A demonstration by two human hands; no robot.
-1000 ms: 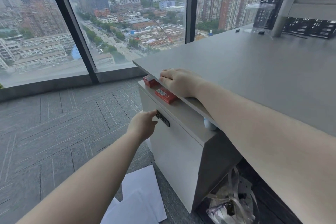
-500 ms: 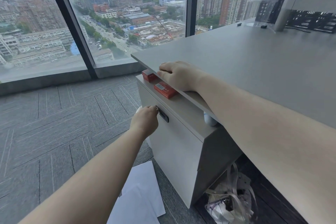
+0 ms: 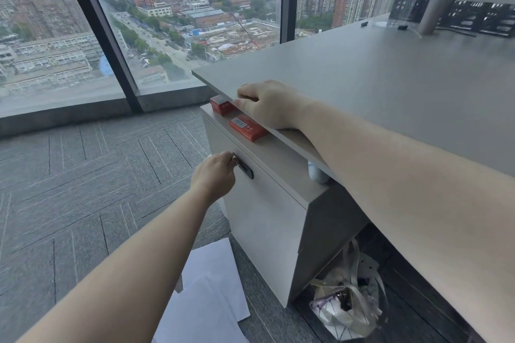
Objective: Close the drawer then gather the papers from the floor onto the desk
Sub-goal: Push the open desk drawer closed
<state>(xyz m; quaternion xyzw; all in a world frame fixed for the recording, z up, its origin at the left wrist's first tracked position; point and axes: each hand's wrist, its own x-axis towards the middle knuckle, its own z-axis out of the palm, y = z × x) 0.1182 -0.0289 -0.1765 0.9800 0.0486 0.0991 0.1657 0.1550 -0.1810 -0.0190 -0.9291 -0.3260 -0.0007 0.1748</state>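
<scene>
Since the earlier frame the left hand [image 3: 213, 177] has stayed at the dark handle [image 3: 245, 168] of the drawer [image 3: 264, 211], fingers curled shut against it; the drawer front sits flush with the cabinet at frame centre; the right hand [image 3: 269, 104] lies flat and open-palmed on the edge of the grey surface [image 3: 376, 78], gripping nothing, just above two red boxes [image 3: 246, 128] on the cabinet top; white papers [image 3: 211, 287] lie on the carpet floor [image 3: 69, 189] at lower centre, below the left forearm, well apart from both hands.
</scene>
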